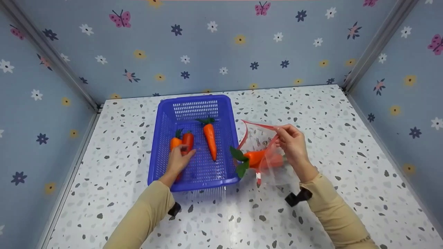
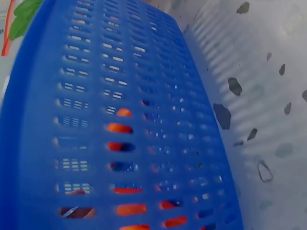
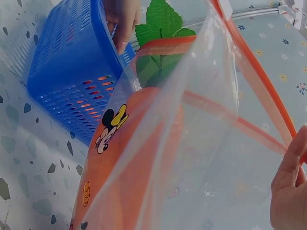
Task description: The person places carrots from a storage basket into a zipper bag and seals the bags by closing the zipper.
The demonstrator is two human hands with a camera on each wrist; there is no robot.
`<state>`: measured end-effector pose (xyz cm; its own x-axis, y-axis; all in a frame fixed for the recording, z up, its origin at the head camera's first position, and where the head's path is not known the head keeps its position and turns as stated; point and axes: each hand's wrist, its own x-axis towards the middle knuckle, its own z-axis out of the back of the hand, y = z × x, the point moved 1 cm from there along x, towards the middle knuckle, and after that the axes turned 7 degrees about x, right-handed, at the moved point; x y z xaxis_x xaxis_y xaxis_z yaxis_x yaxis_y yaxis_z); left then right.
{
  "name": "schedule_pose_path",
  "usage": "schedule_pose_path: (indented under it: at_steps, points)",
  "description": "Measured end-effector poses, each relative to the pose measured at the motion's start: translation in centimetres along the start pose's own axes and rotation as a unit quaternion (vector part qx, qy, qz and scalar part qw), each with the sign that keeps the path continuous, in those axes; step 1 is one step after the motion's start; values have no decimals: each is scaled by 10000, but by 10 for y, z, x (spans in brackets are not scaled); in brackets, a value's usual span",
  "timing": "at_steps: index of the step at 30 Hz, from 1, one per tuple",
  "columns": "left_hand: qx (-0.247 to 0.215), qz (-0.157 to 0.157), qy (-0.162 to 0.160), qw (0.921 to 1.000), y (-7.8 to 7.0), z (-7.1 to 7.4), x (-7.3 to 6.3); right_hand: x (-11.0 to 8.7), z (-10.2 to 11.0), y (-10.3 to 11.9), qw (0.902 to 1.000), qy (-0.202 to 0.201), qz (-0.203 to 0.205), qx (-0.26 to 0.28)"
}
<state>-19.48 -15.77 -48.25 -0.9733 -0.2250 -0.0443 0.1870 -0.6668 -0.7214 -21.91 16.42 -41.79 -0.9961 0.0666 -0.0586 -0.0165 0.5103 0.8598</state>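
Observation:
My left hand (image 1: 179, 159) is inside the blue plastic basket (image 1: 202, 185), over an orange carrot (image 1: 175, 142) and a redder carrot (image 1: 188, 139). Its thumb and fingers are apart, one on each side of the redder carrot's lower part. My right hand (image 1: 293, 143) pinches the red-edged mouth of a clear zip bag (image 3: 211, 158), holding it spread. A large carrot (image 1: 255, 158) lies in the bag, its green leaves (image 1: 238, 162) sticking out of the mouth toward the basket. Cartoon prints show on the bag in the right wrist view.
Another carrot (image 1: 209, 140) with a dark green top lies in the basket's right half. A white zip slider (image 1: 258, 176) hangs at the bag's near edge. Flowered panels (image 1: 221, 45) enclose the speckled table (image 1: 121, 138) at the back and sides.

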Motion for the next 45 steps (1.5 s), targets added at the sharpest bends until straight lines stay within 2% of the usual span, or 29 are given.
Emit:
schedule_pose_path:
  at_steps: [10,18,25,34,36,37,38,39,42,43,45]
  points:
    - [162,478,319,9982,13,-1,6,0,0,1,9999,-77,-114,-53]
    - [381,897,968,9905,15,-2,3,-1,1,1,9996,-194,-190,-100]
    - [570,819,1125,9886,18,-7,1,-2,2,-1,9999,-116,-74,-17]
    - [938,1138,1392,9792,21,-11,-2,-2,2,-1,9998,-161,-141,9]
    - [986,1186,1451,9773,27,-16,2,-3,2,-1,9997,-188,-169,20]
    - [955,1097,1480,9782,31,-17,3,-3,2,0,9996,-197,-178,34]
    - [931,978,1484,9797,36,-20,5,-3,2,0,9996,-199,-193,42]
    - [944,852,1457,9811,52,-30,15,-3,2,0,9996,-197,-198,49]
    - [1033,508,1420,9832,113,-67,49,-3,1,0,9996,-196,-190,77]
    - [988,223,1300,9863,133,-79,58,-3,1,0,9996,-182,-183,93]
    - [1117,233,1268,9853,168,-102,80,-3,1,0,9997,-171,-165,73]
